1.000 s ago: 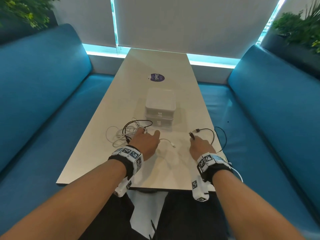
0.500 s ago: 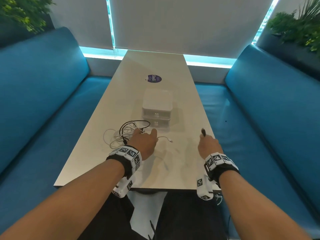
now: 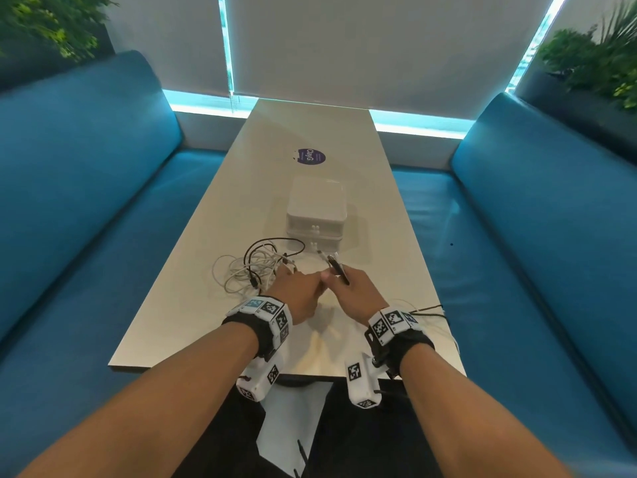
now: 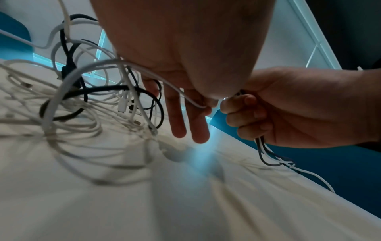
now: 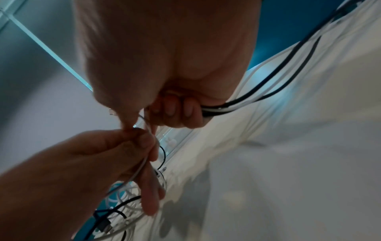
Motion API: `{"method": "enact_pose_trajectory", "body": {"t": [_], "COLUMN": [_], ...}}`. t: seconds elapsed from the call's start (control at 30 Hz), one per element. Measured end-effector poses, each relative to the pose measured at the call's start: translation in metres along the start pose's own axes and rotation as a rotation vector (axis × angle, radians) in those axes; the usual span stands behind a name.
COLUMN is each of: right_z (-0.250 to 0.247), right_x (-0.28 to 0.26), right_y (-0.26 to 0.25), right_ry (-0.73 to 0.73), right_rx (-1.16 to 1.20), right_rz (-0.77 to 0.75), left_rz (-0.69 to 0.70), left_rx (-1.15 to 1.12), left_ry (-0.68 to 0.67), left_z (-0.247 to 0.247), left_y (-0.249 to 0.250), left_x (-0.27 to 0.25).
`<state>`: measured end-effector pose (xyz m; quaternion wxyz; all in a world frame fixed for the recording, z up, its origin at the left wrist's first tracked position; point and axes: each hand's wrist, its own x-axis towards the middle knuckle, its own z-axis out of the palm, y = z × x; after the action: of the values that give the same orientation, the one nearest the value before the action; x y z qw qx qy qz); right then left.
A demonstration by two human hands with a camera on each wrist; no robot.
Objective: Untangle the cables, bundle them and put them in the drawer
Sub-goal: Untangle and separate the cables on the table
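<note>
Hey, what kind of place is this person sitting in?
Probably a booth in a café or office lounge: padded blue bench seats flank a long pale table, a lowered grey roller blind covers the window, and potted green plants sit behind the seats.

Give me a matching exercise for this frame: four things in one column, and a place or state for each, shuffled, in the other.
Things:
1. right hand
2. left hand
3. tangled pile of cables
4. drawer unit

States:
A. lies on the table to the left of both hands
B. stands past the hands, both drawers shut
C. pinches a thin white cable, other fingers straight
D. fist closed round black and white cables

Pairs: 1-D, 2-C, 3-A, 4-B
</note>
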<state>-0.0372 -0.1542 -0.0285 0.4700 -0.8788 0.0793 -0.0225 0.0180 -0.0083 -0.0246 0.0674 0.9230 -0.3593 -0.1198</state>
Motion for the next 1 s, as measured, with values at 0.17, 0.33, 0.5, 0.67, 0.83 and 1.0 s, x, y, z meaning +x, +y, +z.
{"method": "enact_pose_trajectory", "body": {"t": [0.17, 0.33, 0.5, 0.67, 0.83, 1.0], "right_z": [-0.002, -0.011, 0.002, 0.008, 0.013, -0.001], "right_x": [0.009, 0.010, 0.010, 0.010, 0.006, 0.005], "right_y": [0.006, 0.027, 0.009, -0.010, -0.015, 0.013], "right_ry": [0.075, 0.183, 0.142, 0.025, -0.043, -0.069], "right_rx": [-0.151, -0.273, -0.075, 0.057, -0.214, -0.522], "right_rz": [0.027, 0.135, 0.055, 0.009, -0.066, 0.008], "left_rz": [0.025, 0.023, 0.078, 0.104, 0.101, 0.092], "left_rx": [0.016, 0.141, 0.208, 0.285, 0.180, 0.096], "left_ry": [0.008, -0.014, 0.009, 0.054, -0.027, -0.062], "left_z": [0.003, -0.008, 0.003, 0.014, 0.015, 0.004], "left_y": [-0.006, -0.031, -0.020, -0.008, -0.006, -0.028], "left_x": [0.001, -0.002, -0.009, -0.011, -0.008, -0.010]}}
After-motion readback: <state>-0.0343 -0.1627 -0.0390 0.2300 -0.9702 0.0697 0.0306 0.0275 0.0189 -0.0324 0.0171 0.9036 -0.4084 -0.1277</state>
